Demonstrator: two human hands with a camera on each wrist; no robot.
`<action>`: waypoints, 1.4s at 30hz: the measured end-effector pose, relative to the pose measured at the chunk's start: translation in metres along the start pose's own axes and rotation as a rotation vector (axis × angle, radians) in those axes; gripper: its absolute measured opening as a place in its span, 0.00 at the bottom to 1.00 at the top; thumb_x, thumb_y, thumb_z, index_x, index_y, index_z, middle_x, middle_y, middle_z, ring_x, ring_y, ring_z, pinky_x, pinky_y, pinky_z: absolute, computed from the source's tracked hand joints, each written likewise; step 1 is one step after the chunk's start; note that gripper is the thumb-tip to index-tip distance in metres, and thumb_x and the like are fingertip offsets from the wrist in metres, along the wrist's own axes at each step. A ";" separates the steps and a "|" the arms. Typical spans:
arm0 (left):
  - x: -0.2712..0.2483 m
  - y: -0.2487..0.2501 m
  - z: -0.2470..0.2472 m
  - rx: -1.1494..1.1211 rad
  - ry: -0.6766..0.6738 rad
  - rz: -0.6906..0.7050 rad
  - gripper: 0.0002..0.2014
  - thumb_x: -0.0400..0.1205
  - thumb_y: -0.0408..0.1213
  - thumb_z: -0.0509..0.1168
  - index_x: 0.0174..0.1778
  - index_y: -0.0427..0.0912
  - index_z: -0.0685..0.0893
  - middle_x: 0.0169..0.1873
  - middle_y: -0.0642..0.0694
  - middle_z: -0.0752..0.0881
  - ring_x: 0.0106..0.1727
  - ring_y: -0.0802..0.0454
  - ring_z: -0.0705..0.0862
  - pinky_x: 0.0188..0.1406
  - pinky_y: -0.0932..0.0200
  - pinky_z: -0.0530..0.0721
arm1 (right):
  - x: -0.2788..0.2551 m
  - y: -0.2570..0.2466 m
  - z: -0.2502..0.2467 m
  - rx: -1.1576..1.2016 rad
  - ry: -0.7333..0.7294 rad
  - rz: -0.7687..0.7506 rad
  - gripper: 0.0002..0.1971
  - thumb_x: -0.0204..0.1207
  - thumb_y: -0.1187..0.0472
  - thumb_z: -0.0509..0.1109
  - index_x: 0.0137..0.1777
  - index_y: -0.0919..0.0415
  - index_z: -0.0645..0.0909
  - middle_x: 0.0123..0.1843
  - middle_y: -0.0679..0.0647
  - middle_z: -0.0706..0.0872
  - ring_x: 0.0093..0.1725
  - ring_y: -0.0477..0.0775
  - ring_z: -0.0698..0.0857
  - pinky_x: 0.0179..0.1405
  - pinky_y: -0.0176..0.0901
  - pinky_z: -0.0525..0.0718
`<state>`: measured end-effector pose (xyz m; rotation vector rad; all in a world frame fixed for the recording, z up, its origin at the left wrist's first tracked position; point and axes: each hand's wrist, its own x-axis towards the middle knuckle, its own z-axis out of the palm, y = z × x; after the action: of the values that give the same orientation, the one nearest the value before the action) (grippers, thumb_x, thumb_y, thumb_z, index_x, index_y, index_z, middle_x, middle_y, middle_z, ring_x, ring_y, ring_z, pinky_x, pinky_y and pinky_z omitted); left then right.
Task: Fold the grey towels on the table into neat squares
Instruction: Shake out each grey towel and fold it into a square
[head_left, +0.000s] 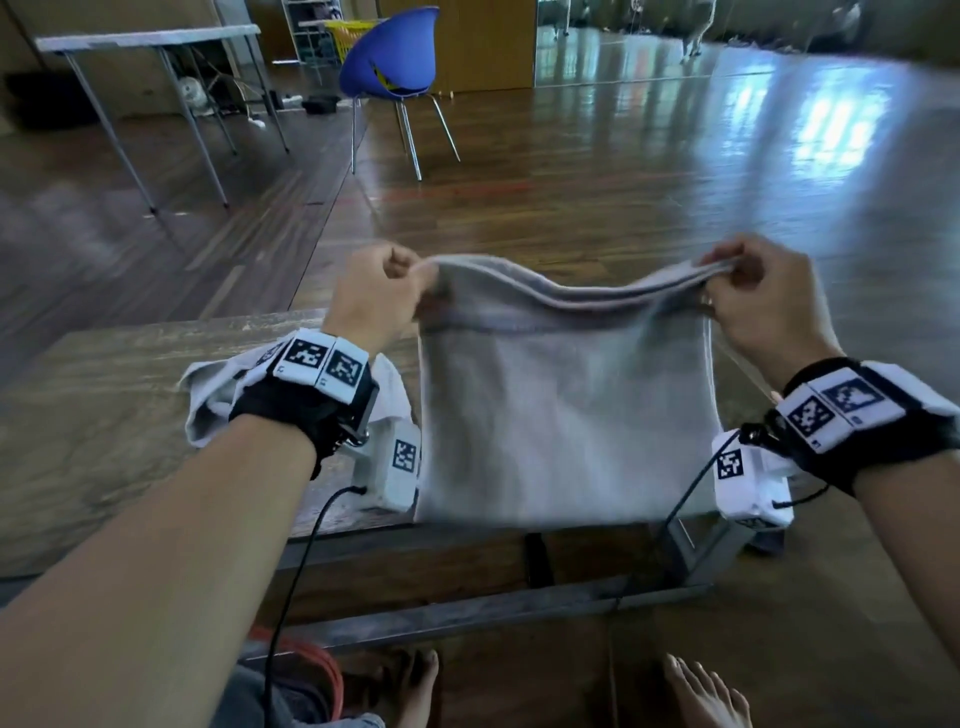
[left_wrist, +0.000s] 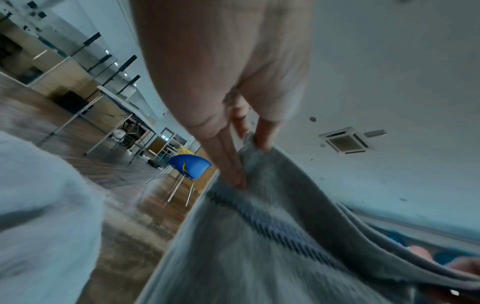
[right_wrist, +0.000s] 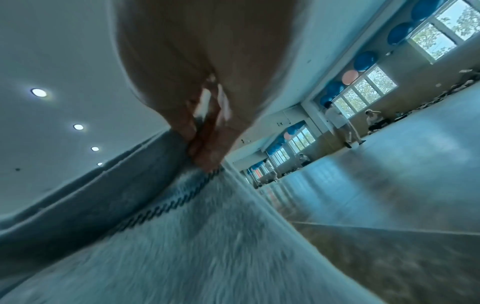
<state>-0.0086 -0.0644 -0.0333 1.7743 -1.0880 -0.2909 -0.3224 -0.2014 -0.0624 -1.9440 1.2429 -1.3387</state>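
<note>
Mid-fold, it seems — the left hand (head_left: 376, 296) and right hand (head_left: 753, 304) each pinch a top corner of the doubled grey towel (head_left: 566, 410) hanging between them over the table (head_left: 104, 415), which next wants lowering flat — corners matched.

A grey towel (head_left: 566, 405) is seen, crossed by a darker woven stripe (bluish up close). A blue chair (head_left: 392, 52) is seen on brown wood flooring (head_left: 675, 171).

Wooden table (head_left: 130, 395) (crumpled towel (head_left: 208, 400) atop)

Left hand (head_left: 376, 291) pinching, right hand (head_left: 756, 296) seemingly pinching
</note>
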 end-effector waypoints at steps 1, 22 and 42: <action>0.001 0.007 -0.005 -0.046 0.055 0.076 0.07 0.82 0.40 0.71 0.48 0.39 0.86 0.45 0.41 0.90 0.49 0.44 0.90 0.52 0.46 0.90 | 0.001 -0.007 -0.002 0.125 0.030 -0.057 0.17 0.73 0.66 0.68 0.41 0.38 0.86 0.43 0.45 0.92 0.47 0.56 0.93 0.51 0.56 0.92; -0.038 -0.067 -0.016 0.437 -0.909 -0.214 0.10 0.75 0.43 0.79 0.42 0.40 0.90 0.31 0.47 0.89 0.32 0.53 0.87 0.20 0.65 0.73 | -0.068 0.054 -0.052 -0.264 -0.896 0.092 0.03 0.74 0.56 0.80 0.46 0.49 0.94 0.44 0.46 0.94 0.46 0.47 0.92 0.57 0.45 0.84; 0.020 -0.085 0.060 0.446 -0.250 0.000 0.07 0.79 0.42 0.75 0.38 0.45 0.88 0.36 0.47 0.88 0.41 0.51 0.84 0.44 0.59 0.75 | -0.006 0.081 0.029 -0.464 -0.325 0.177 0.03 0.77 0.57 0.76 0.45 0.55 0.91 0.41 0.54 0.90 0.50 0.56 0.85 0.53 0.41 0.76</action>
<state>0.0109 -0.1086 -0.1282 2.1732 -1.4125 -0.2911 -0.3299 -0.2381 -0.1399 -2.1773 1.6096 -0.6486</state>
